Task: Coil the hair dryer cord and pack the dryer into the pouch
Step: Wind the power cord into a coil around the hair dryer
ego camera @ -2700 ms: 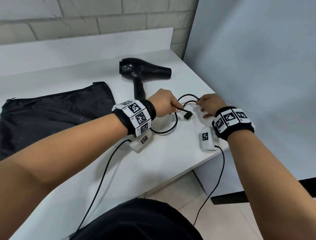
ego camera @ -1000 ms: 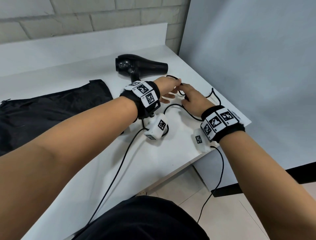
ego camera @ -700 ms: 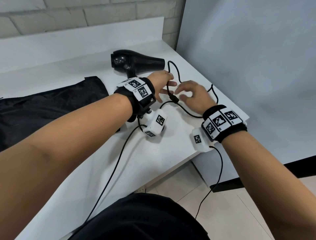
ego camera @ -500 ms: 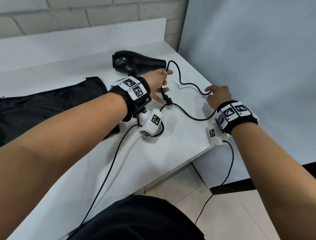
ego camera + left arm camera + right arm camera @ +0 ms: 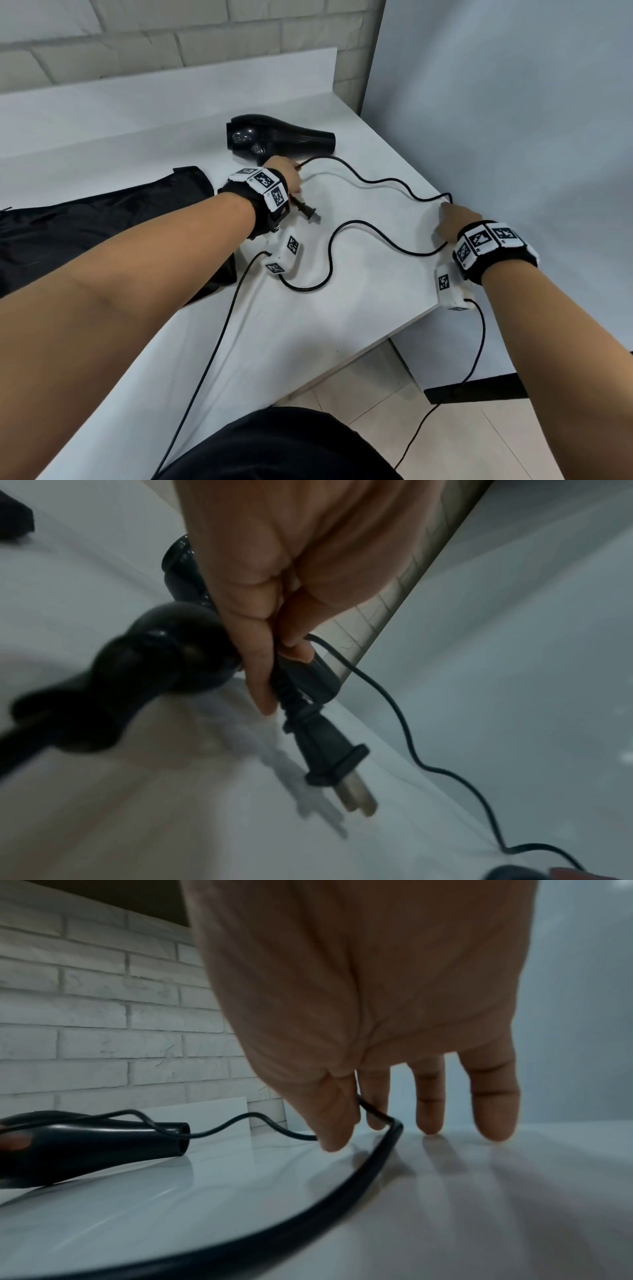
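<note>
Beside the dryer's handle, the left hand [image 5: 270, 593] is clenched round the cord [image 5: 373, 180] just behind the plug [image 5: 329, 753], whose prongs point down at the table [image 5: 342, 325]. Over at the table's right edge the right hand [image 5: 373, 1031] pinches the cord's far bend between thumb and forefinger, the other fingers straight with their tips on the surface. Between the two hands the cord lies in loose, wavy runs across the table, one long fold rather than a coil. Behind the left hand the dryer [image 5: 281, 138] lies on its side, nozzle to the right. To the left the black pouch [image 5: 102, 226] lies flat; whether it is open cannot be told. By my reading the coiling has barely begun: winding the cord and packing the dryer are both left.
</note>
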`<state>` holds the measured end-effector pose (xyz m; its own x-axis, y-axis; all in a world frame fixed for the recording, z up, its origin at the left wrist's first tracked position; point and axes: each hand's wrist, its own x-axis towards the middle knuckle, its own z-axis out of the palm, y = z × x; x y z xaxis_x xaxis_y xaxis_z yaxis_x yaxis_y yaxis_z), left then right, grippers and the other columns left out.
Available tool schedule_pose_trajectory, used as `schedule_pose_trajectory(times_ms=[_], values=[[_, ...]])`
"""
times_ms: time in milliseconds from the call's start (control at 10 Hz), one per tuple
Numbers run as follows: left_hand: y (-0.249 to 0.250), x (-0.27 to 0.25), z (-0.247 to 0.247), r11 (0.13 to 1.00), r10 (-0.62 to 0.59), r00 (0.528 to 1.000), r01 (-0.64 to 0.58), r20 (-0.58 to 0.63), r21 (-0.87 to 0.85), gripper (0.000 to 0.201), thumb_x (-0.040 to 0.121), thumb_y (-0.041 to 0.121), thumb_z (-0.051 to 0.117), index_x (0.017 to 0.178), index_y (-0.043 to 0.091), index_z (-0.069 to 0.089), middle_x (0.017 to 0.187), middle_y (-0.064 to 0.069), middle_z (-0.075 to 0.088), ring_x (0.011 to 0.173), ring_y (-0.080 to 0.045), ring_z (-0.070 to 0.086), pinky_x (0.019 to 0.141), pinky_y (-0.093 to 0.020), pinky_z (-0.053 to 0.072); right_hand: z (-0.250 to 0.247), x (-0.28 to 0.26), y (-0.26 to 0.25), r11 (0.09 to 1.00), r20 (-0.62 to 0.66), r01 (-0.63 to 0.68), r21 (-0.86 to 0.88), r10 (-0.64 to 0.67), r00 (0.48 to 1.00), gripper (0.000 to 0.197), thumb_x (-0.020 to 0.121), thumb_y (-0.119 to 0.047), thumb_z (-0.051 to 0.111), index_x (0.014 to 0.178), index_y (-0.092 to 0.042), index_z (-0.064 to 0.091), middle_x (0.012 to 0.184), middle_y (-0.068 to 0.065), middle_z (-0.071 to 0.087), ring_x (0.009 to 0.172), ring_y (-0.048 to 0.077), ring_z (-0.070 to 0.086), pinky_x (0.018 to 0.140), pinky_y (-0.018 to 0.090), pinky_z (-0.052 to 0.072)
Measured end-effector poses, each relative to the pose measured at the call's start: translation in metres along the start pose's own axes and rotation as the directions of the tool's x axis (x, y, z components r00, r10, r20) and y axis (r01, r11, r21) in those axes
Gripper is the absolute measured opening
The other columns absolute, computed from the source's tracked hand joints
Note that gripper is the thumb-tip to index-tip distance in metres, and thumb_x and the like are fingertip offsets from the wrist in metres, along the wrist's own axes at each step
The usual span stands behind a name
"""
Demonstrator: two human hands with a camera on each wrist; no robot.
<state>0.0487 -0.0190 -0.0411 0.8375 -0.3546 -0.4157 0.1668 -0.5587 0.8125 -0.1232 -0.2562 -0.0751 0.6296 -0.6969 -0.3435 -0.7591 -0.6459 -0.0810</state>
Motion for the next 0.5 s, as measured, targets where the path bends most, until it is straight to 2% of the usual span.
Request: schedule_pose_trajectory(times_ms=[100, 200, 300, 400, 500], values=[[0.000, 0.002, -0.003, 0.973, 0.078, 0.996, -0.067, -0.041, 0.220, 0.038, 0.086, 0.002, 0.048, 0.123, 0.002, 0.055, 0.126, -0.020, 0.059, 0.113, -0.033, 0.059, 0.099, -0.042, 0.047, 0.000, 0.000, 0.002, 0.996, 0.039, 0.002, -0.090, 0.001, 0.999, 0.039, 0.088, -0.012, 0.044, 0.125, -0.004, 0.037, 0.136, 0.018, 0.042, 0.123, 0.041, 0.038, 0.105, 0.045, 0.033], [0.000, 0.000, 0.000, 0.908, 0.137, 0.989, -0.102, -0.057, 0.406, 0.040, 0.092, 0.006, 0.044, 0.131, 0.002, 0.049, 0.136, -0.017, 0.051, 0.126, -0.031, 0.048, 0.105, -0.033, 0.037, -0.002, 0.001, 0.003, 0.997, 0.093, 0.026, -0.078, -0.019, 0.995, 0.045, 0.088, -0.017, 0.046, 0.131, -0.011, 0.038, 0.142, 0.015, 0.036, 0.128, 0.039, 0.038, 0.108, 0.045, 0.032], [0.001, 0.000, 0.003, 0.907, 0.153, 0.987, -0.121, -0.048, 0.403, 0.039, 0.093, 0.009, 0.045, 0.131, 0.003, 0.049, 0.138, -0.014, 0.050, 0.127, -0.028, 0.047, 0.106, -0.029, 0.035, -0.007, -0.003, -0.002, 0.999, 0.084, 0.003, -0.034, 0.000, 0.996, 0.050, 0.087, -0.022, 0.049, 0.135, -0.022, 0.038, 0.146, 0.014, 0.031, 0.131, 0.037, 0.034, 0.111, 0.043, 0.030], [0.001, -0.008, 0.004, 0.918, 0.207, 0.978, -0.181, -0.037, 0.353, 0.040, 0.090, 0.012, 0.053, 0.130, 0.010, 0.052, 0.135, -0.009, 0.053, 0.124, -0.023, 0.050, 0.099, -0.022, 0.036, -0.015, -0.029, -0.030, 0.995, -0.146, 0.100, -0.002, -0.099, 0.984, 0.043, 0.086, -0.023, 0.050, 0.129, -0.024, 0.047, 0.140, 0.015, 0.035, 0.128, 0.038, 0.034, 0.108, 0.043, 0.031], [-0.001, -0.019, 0.003, 0.894, 0.274, 0.962, -0.260, 0.014, 0.364, 0.035, 0.088, 0.011, 0.055, 0.123, 0.012, 0.058, 0.129, -0.009, 0.057, 0.117, -0.022, 0.055, 0.090, -0.020, 0.039, -0.016, -0.057, -0.062, 0.929, -0.247, 0.339, 0.150, -0.297, 0.923, 0.036, 0.085, -0.016, 0.054, 0.121, -0.019, 0.056, 0.134, 0.013, 0.046, 0.123, 0.032, 0.043, 0.103, 0.036, 0.035]])
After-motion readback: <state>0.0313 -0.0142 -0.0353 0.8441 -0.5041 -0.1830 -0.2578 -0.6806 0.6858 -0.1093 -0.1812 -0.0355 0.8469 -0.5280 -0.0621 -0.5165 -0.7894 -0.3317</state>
